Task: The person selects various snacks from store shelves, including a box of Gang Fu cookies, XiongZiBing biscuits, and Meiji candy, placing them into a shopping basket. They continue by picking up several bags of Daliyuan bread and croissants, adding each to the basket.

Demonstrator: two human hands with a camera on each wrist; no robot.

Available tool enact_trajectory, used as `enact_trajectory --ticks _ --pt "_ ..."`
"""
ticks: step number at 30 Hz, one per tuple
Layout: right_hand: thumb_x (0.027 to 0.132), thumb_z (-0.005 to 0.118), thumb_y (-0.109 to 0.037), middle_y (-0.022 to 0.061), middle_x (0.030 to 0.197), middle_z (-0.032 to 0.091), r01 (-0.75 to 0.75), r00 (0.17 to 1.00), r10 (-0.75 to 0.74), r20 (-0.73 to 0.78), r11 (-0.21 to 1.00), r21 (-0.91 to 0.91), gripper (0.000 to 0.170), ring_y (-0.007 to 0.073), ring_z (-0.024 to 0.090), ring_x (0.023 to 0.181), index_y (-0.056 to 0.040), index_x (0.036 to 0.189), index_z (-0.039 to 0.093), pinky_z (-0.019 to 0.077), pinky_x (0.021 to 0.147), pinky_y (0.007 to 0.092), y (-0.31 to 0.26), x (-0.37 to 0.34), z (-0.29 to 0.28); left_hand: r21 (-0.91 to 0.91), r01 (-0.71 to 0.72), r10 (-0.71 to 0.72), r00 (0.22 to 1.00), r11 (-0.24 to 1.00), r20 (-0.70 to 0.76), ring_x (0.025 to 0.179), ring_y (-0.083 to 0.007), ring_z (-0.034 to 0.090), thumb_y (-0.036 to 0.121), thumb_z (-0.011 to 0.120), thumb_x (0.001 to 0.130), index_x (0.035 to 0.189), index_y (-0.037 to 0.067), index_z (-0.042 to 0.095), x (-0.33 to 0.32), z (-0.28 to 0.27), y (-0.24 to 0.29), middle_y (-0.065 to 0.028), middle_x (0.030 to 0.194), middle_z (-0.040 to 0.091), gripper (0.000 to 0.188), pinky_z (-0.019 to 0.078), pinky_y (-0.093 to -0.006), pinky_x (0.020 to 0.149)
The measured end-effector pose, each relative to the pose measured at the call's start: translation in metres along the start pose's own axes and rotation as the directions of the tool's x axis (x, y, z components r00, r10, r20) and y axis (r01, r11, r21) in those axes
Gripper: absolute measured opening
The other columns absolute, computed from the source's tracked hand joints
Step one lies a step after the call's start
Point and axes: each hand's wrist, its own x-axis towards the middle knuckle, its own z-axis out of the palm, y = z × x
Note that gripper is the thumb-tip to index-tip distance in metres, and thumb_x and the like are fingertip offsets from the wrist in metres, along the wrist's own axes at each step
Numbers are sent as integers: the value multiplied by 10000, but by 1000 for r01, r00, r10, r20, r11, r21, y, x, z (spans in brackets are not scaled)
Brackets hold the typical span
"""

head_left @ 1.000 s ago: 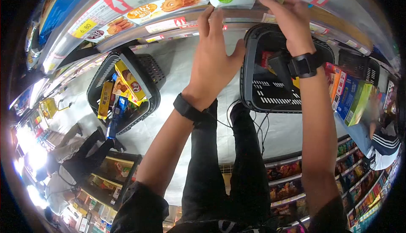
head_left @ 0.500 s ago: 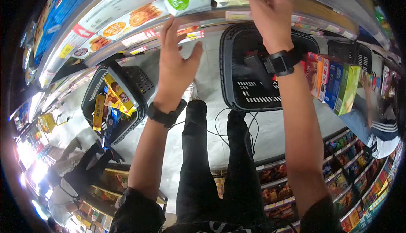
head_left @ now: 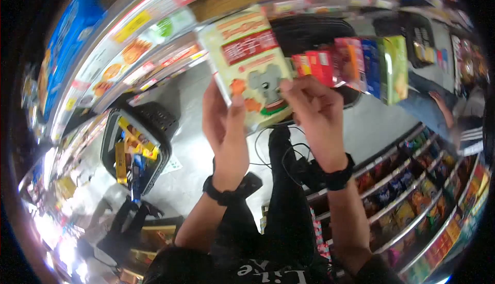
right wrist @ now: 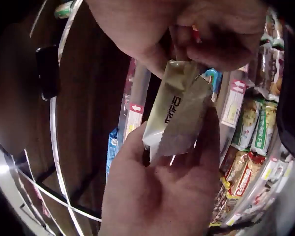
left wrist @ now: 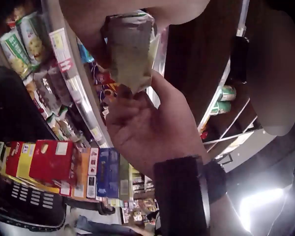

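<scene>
A pale yellow biscuit packet with a grey elephant and a red label is held up, tilted, in front of the shelf in the head view. My left hand grips its lower left side, thumb on the printed front and fingers behind. At the lower right edge, my right hand pinches it with curled fingers. Both wrist views look at a crimped, plain end of the packet, between the two hands. In the right wrist view, dark print runs along that end of the packet.
Shelf edges with price labels curve across the upper left. A black basket with yellow boxes stands on the floor at left. Upright boxes stand beyond my right hand, by another black basket. A person is at far right.
My right hand has brought the biscuit packet down from the shelf towards me. My left hand, free before, has taken hold of it too. The view has shifted right.
</scene>
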Motion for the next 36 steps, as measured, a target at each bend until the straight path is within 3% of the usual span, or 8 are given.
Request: enact_trajectory --ticks 4,8,10,15,16,21,29,36 --pt "908 733 -177 129 1168 602 180 979 -182 -90 983 -27 381 126 603 943 36 1201 614 497 786 265 -15 -24 -28 -88 138 -130 988 987 87 1186 -215 589 223 549 995 1384 -18 440 -32 28 16 -141 1325 579 471 480 -369 997" --pt "961 644 -119 110 1206 591 230 967 -235 -99 971 -60 417 149 567 1114 27 1334 528 462 946 299 -38 -59 -78 17 82 -83 957 996 278 1228 -234 555 232 595 985 1434 -24 369 -62 70 27 -151 1374 531 564 457 -373 1032" --pt "979 608 -98 92 1210 595 202 962 -195 -190 979 18 397 140 563 1131 30 1344 521 455 970 295 -54 -69 -109 -55 84 -59 933 995 355 1311 -229 470 151 606 975 1492 -54 282 -77 116 41 -181 1437 451 643 356 -377 1109" --pt "1007 570 -99 71 1153 644 296 893 -319 -318 948 -120 360 113 597 1028 33 1339 527 490 889 267 -53 -33 -211 301 -259 52 830 918 555 1469 -385 265 199 514 1018 1518 -77 211 -81 208 -26 -278 1569 249 647 210 -466 1184" --pt "1008 570 -105 79 1153 646 314 887 -359 -291 930 -191 359 121 601 1023 32 1338 528 492 886 275 -52 -23 -228 299 -419 210 815 857 540 1446 -335 289 199 482 1043 1497 -67 266 -78 231 -36 -268 1552 272 569 229 -431 1167" --pt "1005 574 -123 179 1193 627 318 906 -388 -167 887 -334 344 205 613 1055 23 1314 544 486 910 326 -27 24 -288 629 -499 248 859 596 447 1480 -431 156 200 505 1029 1488 -40 308 -75 282 -65 -291 1609 95 554 175 -495 1177" --pt "960 616 -146 236 1248 574 414 860 -500 -98 798 -438 381 390 526 1159 8 1298 534 421 1009 435 -6 42 -300 648 -452 304 892 614 334 1493 -421 150 129 527 1010 1508 -32 284 -77 290 -104 -277 1615 105 577 170 -464 1191" --pt "964 615 -148 232 1354 521 444 832 -538 -133 791 -420 477 353 435 1301 38 1377 467 338 1103 424 -16 41 -306 566 -361 252 931 741 263 1490 -390 183 176 506 1022 1534 -10 253 -76 277 -94 -264 1607 144 601 185 -461 1191"
